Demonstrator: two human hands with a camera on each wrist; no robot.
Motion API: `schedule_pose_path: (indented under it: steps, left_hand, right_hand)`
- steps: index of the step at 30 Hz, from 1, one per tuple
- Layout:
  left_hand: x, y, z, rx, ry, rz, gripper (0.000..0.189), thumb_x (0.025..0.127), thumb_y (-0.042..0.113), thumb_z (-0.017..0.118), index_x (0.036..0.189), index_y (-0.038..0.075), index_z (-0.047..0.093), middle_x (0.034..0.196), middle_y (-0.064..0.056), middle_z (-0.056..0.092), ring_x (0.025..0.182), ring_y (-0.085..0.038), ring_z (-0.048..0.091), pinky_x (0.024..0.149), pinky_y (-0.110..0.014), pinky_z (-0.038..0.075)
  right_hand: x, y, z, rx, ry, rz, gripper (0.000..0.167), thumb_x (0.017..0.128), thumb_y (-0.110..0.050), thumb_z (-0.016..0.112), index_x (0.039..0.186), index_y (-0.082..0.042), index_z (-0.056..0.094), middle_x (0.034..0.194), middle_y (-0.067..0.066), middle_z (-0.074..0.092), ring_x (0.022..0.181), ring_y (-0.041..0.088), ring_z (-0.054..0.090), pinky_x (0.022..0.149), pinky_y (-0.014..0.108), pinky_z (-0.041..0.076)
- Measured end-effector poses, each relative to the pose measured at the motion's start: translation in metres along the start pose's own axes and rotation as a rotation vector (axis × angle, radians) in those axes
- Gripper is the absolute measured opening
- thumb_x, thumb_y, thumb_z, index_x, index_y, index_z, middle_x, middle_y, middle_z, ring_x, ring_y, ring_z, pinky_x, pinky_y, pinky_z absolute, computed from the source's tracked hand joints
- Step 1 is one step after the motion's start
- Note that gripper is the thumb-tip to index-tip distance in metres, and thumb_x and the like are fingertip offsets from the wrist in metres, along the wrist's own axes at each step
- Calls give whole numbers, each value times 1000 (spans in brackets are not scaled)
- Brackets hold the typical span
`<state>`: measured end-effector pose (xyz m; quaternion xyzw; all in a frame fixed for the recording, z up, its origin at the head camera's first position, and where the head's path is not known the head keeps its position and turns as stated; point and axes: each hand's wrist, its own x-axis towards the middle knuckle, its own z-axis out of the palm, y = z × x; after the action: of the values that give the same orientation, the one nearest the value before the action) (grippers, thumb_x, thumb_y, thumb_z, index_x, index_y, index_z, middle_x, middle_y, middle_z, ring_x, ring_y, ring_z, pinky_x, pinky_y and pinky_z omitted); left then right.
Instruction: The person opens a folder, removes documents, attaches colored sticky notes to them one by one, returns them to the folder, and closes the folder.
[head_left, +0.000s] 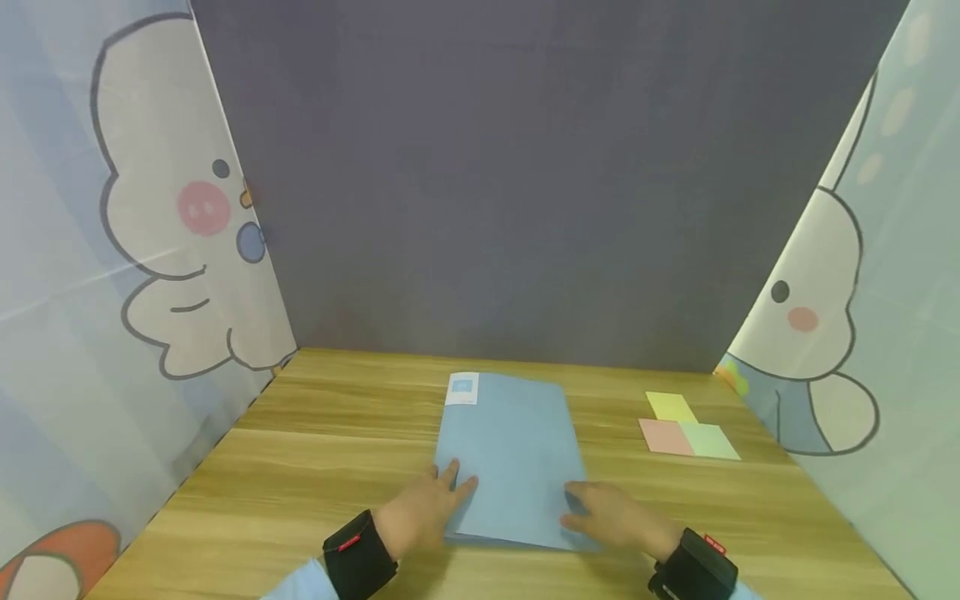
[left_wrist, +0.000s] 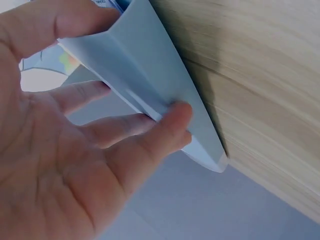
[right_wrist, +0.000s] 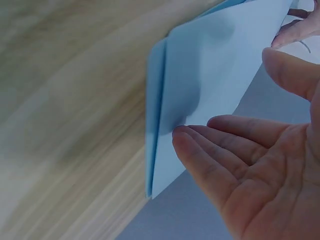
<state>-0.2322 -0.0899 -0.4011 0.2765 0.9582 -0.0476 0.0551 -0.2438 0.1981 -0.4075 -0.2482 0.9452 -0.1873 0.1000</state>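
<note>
A light blue paper folder [head_left: 517, 467] lies on the wooden table, with a white label [head_left: 462, 388] at its far left corner. My left hand [head_left: 422, 508] rests at the folder's left edge, fingers spread and tips on it. In the left wrist view, the fingers reach along the thick folded side of the folder [left_wrist: 150, 65]. My right hand [head_left: 618, 515] is at the lower right edge, its fingertips over the cover. The right wrist view shows these fingers nearly straight beside the folder [right_wrist: 215, 75], whose layers part slightly along one edge.
Three paper squares lie to the right of the folder: yellow [head_left: 671, 407], pink [head_left: 664, 437] and green [head_left: 708, 441]. A dark grey panel [head_left: 495, 183] stands behind the wooden table [head_left: 337, 433]. Cartoon-printed curtains [head_left: 60, 275] hang at both sides.
</note>
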Motion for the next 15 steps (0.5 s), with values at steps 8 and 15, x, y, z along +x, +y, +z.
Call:
schedule_pose_path:
  steps: [8, 15]
  left_hand:
    - [9, 19, -3, 28, 20, 27, 82, 69, 41, 77, 138, 18, 40, 145, -16, 34, 129, -37, 37, 97, -43, 43]
    - [37, 65, 6, 297, 135, 89, 63, 77, 50, 64, 132, 25, 48, 135, -8, 48, 120, -25, 50, 89, -32, 48]
  right_hand:
    - [-5, 13, 2, 55, 48, -24, 39, 92, -11, 50, 122, 15, 47, 126, 32, 48, 118, 47, 44, 95, 58, 35]
    - [-14, 24, -6, -55, 87, -115, 36, 81, 15, 45, 117, 17, 50, 120, 33, 52, 111, 46, 49, 92, 54, 39]
